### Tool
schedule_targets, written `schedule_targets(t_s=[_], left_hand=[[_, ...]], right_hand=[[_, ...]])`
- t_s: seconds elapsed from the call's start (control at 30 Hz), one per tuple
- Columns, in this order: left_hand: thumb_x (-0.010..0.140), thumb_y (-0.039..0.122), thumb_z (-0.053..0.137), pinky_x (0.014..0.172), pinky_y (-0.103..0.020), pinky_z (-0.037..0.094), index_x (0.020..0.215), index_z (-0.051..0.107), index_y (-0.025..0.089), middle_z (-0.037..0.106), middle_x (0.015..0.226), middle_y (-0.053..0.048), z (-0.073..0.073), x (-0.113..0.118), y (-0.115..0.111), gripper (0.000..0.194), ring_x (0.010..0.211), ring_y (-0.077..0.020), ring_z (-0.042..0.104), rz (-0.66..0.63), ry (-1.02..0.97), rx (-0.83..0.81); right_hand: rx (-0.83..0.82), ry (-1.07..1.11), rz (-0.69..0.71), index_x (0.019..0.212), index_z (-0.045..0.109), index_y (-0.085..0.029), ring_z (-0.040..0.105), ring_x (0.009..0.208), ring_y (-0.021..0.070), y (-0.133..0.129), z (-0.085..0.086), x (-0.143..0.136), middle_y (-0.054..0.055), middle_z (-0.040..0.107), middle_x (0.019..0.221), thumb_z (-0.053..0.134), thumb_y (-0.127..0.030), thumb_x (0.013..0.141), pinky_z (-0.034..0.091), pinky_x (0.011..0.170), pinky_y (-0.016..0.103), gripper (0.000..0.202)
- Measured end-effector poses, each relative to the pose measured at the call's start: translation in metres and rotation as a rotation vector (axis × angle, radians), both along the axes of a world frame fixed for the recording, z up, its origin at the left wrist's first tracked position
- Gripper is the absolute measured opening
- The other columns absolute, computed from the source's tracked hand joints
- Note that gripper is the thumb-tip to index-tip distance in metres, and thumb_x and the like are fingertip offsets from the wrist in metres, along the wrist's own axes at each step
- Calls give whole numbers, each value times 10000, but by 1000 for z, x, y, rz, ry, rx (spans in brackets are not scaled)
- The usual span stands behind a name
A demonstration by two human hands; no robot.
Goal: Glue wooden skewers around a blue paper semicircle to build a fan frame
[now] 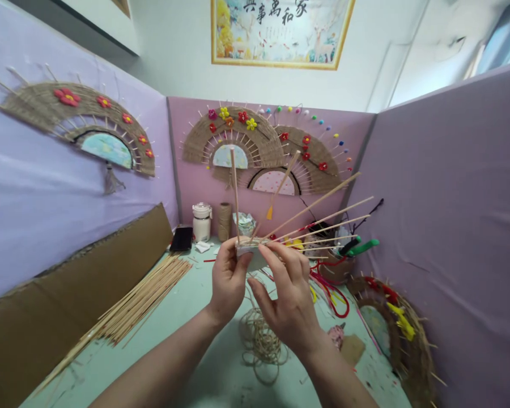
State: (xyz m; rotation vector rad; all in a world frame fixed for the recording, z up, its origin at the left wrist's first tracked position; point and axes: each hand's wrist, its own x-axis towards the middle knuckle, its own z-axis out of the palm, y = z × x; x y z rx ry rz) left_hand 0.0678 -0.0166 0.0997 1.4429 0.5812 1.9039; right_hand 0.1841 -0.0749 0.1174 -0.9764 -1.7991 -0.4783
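Observation:
Above the table I see a fan frame [258, 259], a pale base with several thin wooden sticks [323, 216] spreading up and to the right. My left hand [230, 277] pinches its left end between thumb and fingers. Over the right part of the base lies my right hand [287, 289], fingers bent against it and thumb apart below; whether it pinches the twine or the frame is hidden. Twine runs along the base by the fingertips. A loose tangle of twine [263, 340] lies on the table under my hands.
Bundled wooden sticks [144, 300] lie at left beside a cardboard strip [76, 283]. A phone [181, 239], white jar [202, 222] and twine spool [224, 221] stand behind. Pliers [361, 247] and red pipe cleaners [340, 309] sit at right, near a woven fan [397, 334].

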Motion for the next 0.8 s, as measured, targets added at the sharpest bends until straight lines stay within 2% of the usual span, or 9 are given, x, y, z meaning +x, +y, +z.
schedule_targets(t_s=[0.23, 0.6, 0.7, 0.8], left_hand=[[861, 248, 653, 873, -283, 510, 1054, 626, 252, 691, 1015, -19, -11, 0, 3, 195, 953, -156, 650, -22, 52, 41], [859, 242, 640, 881, -329, 516, 1090, 643, 256, 691, 1056, -48, -20, -4, 7, 231, 973, -197, 646, 19, 151, 104], [839, 260, 665, 872, -331, 519, 1071, 657, 252, 699, 1044, -54, -21, -4, 7, 232, 966, -207, 650, 15, 145, 108], [838, 270, 669, 869, -328, 522, 1051, 651, 242, 702, 1026, -50, -17, -3, 6, 215, 954, -199, 657, 12, 112, 76]], right_hand=[[-46, 57, -37, 1338, 440, -159, 438, 1196, 278, -3, -2, -4, 146, 515, 1286, 549, -245, 923, 400, 1013, 466, 438], [-51, 87, -51, 1308, 476, -215, 466, 1123, 273, -2, -2, -4, 124, 516, 1216, 578, -269, 913, 433, 958, 472, 412], [-39, 84, -62, 1288, 500, -215, 479, 1094, 271, -2, -2, -4, 121, 526, 1177, 576, -257, 913, 444, 942, 468, 385], [-45, 102, -32, 1326, 464, -211, 487, 1126, 274, -1, -2, -5, 130, 521, 1222, 567, -261, 915, 446, 957, 471, 427]])
